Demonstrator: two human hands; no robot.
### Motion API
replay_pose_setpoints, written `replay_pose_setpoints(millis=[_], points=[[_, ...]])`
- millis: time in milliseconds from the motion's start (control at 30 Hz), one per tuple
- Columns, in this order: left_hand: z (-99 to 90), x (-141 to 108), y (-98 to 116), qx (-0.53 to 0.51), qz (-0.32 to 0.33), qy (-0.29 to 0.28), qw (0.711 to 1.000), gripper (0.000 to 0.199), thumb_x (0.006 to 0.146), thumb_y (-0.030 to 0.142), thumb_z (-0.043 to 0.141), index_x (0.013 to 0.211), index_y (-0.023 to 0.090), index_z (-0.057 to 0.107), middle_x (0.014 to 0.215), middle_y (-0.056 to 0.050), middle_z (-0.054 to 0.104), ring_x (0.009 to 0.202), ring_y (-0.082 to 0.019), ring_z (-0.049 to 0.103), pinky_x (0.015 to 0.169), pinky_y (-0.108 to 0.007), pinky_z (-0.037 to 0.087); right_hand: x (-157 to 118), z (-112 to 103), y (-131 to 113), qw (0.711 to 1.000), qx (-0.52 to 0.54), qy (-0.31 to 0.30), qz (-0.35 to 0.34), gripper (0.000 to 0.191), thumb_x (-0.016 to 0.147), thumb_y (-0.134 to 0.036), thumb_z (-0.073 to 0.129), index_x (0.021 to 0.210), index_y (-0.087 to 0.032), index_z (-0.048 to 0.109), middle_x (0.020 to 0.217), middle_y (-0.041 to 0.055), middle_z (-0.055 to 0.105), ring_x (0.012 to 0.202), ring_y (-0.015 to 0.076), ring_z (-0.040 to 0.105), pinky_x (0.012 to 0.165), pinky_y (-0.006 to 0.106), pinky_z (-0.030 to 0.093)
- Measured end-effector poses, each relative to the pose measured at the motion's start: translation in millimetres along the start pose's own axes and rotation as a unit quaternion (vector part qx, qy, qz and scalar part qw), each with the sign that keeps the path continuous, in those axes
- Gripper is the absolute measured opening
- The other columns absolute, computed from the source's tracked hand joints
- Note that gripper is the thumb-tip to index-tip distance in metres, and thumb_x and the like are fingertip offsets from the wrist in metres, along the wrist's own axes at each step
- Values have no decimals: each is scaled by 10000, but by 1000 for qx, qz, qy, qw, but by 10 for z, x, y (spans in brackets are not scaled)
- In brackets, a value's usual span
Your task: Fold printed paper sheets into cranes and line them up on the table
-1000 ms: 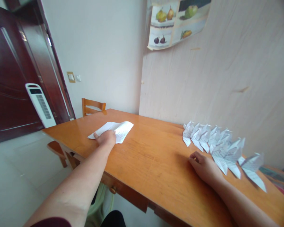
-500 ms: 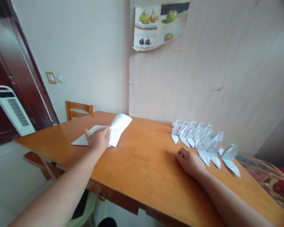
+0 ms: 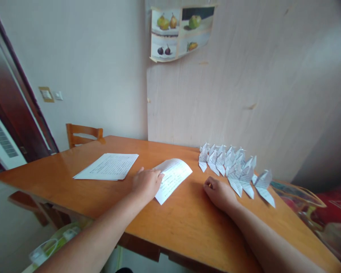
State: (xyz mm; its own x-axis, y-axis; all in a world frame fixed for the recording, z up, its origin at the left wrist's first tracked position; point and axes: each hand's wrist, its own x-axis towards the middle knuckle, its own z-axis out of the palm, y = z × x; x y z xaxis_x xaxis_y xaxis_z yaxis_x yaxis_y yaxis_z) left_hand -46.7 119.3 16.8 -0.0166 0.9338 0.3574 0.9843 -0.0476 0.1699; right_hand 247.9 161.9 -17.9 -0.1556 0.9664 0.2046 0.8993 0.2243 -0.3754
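Near the middle of the table, my left hand (image 3: 147, 182) grips the left edge of a printed sheet of paper (image 3: 174, 177), whose far side curls upward. Left of that hand lies a stack of printed paper (image 3: 108, 167), apart from the held sheet. My right hand (image 3: 220, 193) rests on the tabletop with its fingers curled in; whether anything is inside them is hidden. Just beyond and to the right of it stand several folded paper figures (image 3: 234, 176) in rows, made from printed paper.
The wooden table (image 3: 170, 227) reaches back to the wall. A wooden chair (image 3: 85, 132) stands behind its far left edge. At the right edge is a clear plastic bag (image 3: 304, 195) beside something red. Fruit pictures (image 3: 182, 32) hang on the wall.
My left hand has pulled the sheet off the stack and carried it right, toward the table's middle. The right hand stays resting on the table. The view has turned slightly right.
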Motion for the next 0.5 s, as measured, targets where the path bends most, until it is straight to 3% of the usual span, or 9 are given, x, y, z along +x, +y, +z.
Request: replay_pose_setpoints(millis=[67, 167, 367, 500], points=[[28, -59, 122, -15, -5, -43, 999, 306, 939, 440, 488, 880, 269, 735, 984, -100, 764, 966, -306, 689, 907, -426, 432, -1, -7, -2, 1000, 1, 0, -1, 110, 887, -278, 533, 819, -231, 605, 750, 24, 681, 716, 184, 604, 595, 265, 300], [18, -73, 214, -35, -1, -63, 997, 293, 910, 467, 526, 805, 267, 712, 891, -91, 758, 889, -294, 694, 731, -365, 447, -7, -24, -7, 1000, 3, 0, -2, 115, 890, -274, 528, 816, -224, 601, 757, 29, 681, 715, 181, 603, 599, 264, 303], [-102, 294, 146, -94, 0, -67, 993, 316, 934, 380, 450, 800, 256, 708, 843, -50, 747, 808, -229, 676, 653, -306, 411, -23, -46, -20, 1000, 11, 2, -8, 123, 898, -280, 516, 853, -218, 611, 823, 48, 702, 777, 194, 624, 618, 267, 317], [-8, 559, 79, -134, 18, -73, 988, 335, 935, 327, 422, 837, 223, 726, 807, -29, 741, 790, -204, 668, 670, -285, 436, -21, -54, -15, 1000, 16, 0, -11, 118, 894, -269, 520, 842, -214, 611, 809, 46, 707, 765, 189, 628, 620, 266, 325]])
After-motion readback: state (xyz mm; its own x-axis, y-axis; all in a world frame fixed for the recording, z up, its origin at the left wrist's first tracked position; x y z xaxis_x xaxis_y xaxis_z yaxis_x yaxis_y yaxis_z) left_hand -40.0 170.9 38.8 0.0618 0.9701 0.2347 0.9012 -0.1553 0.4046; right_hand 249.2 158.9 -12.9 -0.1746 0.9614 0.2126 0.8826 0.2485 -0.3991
